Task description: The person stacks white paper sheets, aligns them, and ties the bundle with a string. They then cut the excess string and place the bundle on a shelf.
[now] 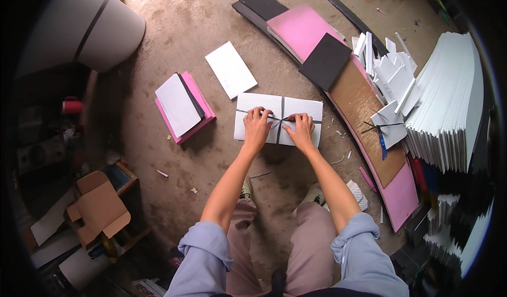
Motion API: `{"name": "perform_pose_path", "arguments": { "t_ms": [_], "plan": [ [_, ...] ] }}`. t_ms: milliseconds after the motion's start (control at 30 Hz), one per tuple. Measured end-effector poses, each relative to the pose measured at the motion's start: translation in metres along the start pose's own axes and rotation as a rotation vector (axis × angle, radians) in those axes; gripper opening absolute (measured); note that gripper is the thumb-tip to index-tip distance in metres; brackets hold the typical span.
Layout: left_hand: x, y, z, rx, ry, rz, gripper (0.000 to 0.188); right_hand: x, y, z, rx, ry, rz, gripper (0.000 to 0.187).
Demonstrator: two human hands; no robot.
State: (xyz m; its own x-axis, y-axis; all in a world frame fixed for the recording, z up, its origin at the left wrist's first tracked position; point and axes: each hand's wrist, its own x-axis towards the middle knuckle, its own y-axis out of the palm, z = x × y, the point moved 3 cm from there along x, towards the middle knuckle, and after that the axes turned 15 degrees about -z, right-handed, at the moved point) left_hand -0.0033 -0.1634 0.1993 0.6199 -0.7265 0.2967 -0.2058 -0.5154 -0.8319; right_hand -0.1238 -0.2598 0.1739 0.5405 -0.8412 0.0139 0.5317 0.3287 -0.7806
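The white pack (303, 107) is in the middle of the scene, lying flat in front of the person's feet. A dark tie (283, 104) crosses it in both directions, and its strands meet near the middle of the top face. The left hand (257, 126) is at the left of this crossing, palm down, fingers bent and mostly closed, with the tips on a strand of the tie. The right hand (301, 130) mirrors it on the right, thumb and fingers drawn together on another strand. Both wrists rest over the near side of the pack.

Just beyond the pack's far left corner, a white sheet (231, 70) lies on the floor (185, 202). Farther left is a small pile with a pale sheet (177, 105) on top and black and pink layers beneath.

On the right, a long curved-looking row of boards runs from far to near: a pink board (296, 22), a black square (326, 61) overlapping it, and a brown board (364, 125) nearer. White offcuts (392, 80) lie heaped beside them, next to a tall white stack (446, 107). An open carton (100, 207) stands at the near left.
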Motion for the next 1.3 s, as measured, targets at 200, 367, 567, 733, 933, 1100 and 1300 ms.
{"name": "perform_pose_path", "arguments": {
  "t_ms": [200, 367, 567, 733, 933, 1100, 1300],
  "plan": [
    [0.007, 0.012, 0.012, 0.093, 0.226, 0.031, 0.023, -0.003, 0.016, 0.016, -0.12, -0.019, -0.048, 0.041],
    [0.008, 0.018, 0.02, 0.018, 0.256, 0.183, 0.013, -0.001, 0.016, 0.035, -0.163, -0.149, -0.12, 0.034],
    [0.013, 0.001, 0.007, -0.45, -0.251, 0.186, 0.02, -0.002, 0.001, 0.045, -0.197, -0.381, -0.069, 0.017],
    [0.008, -0.049, -0.017, -0.637, -0.442, 0.307, 0.034, -0.011, -0.049, 0.073, -0.023, -0.336, -0.031, 0.014],
    [0.035, -0.189, -0.09, -0.244, 0.036, 0.041, 0.028, -0.015, -0.173, 0.135, 0.157, -0.196, -0.115, 0.017],
    [0.068, -0.305, -0.188, -0.233, 0.194, -0.042, 0.022, -0.014, -0.312, 0.198, 0.218, -0.158, -0.184, 0.017],
    [0.092, -0.405, -0.287, -0.144, 0.154, -0.295, 0.021, -0.016, -0.458, 0.259, 0.287, -0.323, -0.216, 0.017]
  ]
}}
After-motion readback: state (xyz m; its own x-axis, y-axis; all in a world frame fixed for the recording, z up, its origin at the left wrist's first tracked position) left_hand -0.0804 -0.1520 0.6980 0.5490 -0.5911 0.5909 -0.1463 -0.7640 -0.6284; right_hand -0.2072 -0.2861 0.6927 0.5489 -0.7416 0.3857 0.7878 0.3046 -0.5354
